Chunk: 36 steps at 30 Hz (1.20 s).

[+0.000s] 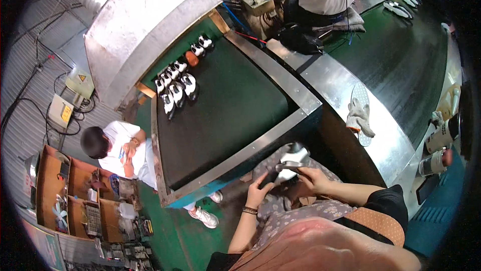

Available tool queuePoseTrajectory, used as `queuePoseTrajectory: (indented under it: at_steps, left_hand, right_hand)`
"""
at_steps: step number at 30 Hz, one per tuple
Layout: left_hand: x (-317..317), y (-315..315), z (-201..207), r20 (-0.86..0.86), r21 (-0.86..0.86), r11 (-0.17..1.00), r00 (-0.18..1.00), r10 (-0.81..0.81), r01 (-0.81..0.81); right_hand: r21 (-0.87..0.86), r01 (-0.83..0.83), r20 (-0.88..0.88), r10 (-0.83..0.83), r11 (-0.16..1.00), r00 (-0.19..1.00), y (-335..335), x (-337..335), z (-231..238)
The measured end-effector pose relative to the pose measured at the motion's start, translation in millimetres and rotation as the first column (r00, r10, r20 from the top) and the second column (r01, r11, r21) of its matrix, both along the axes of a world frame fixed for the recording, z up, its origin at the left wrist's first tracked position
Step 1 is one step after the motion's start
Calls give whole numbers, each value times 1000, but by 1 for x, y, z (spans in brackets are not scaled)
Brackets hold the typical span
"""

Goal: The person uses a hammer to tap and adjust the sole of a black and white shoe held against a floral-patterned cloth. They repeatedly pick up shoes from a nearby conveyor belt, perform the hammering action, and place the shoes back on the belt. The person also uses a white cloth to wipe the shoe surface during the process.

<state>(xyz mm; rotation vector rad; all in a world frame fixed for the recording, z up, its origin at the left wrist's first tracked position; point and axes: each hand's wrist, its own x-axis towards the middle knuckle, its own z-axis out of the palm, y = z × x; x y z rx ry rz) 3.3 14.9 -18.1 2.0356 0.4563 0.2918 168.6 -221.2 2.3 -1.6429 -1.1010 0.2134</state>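
Over the lap, my left grip clasps a blurred shoe, likely light and pliant, best held at the heel; my right grip's closure I can't tell.

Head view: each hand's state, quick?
Left hand: closed, holding what looks like a black-and-white shoe.
Right hand: at its right side; grip unclear.

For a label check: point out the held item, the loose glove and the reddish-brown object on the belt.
Held item (294, 157), head view: white part, blurred.
Glove (357, 115), head view: grey fabric near its middle.
Reddish-brown object (191, 58), head view: middle of its visible surface.
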Motion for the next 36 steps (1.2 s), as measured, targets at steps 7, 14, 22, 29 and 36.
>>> queuePoseTrajectory:
  at_steps: [7,14,22,29,36]
  left_hand:
    - [-12,-48,2,-62,179,960,971,231,-217]
    - [-17,-61,-27,35,240,909,939,343,-342]
    - [-14,-63,-27,27,225,910,936,351,-348]
    - [-12,-64,-26,69,263,895,932,355,-360]
    - [-9,-65,-22,78,251,891,926,369,-377]
  right_hand:
    - [-141,-77,-24,74,987,997,-4,-1,-8]
    - [-105,-117,-14,116,988,993,4,27,61]
    - [31,-114,394,92,993,915,29,24,78]
    - [-294,-279,152,333,914,931,36,11,72]
    - [-543,-234,238,416,807,878,46,1,75]
